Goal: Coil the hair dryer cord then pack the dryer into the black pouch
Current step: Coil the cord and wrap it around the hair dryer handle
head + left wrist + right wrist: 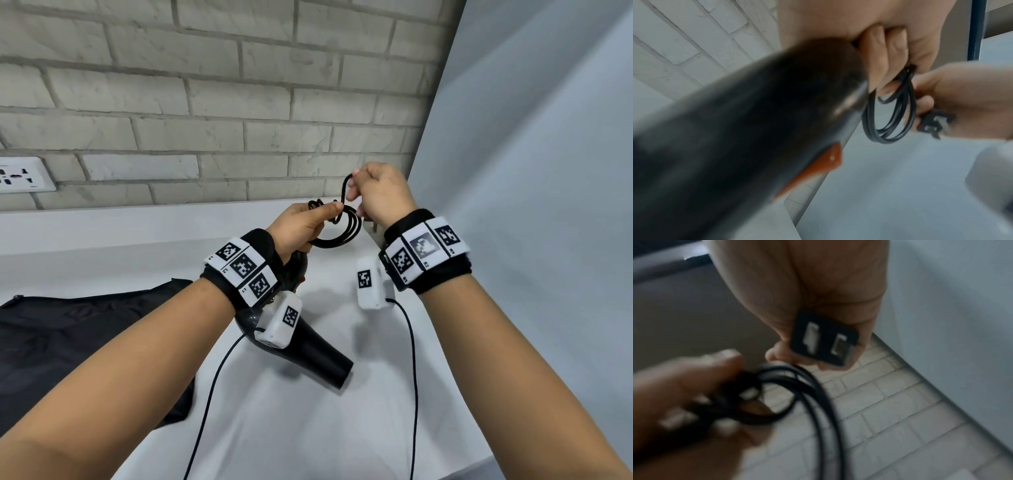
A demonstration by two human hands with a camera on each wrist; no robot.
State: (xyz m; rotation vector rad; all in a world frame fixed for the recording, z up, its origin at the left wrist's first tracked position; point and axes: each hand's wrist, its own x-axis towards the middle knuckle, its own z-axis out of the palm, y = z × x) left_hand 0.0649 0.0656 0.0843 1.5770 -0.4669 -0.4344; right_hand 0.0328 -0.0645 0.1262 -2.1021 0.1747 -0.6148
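Black pouch [68, 329] lies flat beside dryer [318, 356].

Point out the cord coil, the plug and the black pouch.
cord coil [337, 236]: head view, on the lower arc of the loops held by the left hand [301, 228].
plug [823, 339]: right wrist view, on its face between the two prongs, in the right hand [818, 288].
black pouch [68, 335]: head view, on its flat fabric.
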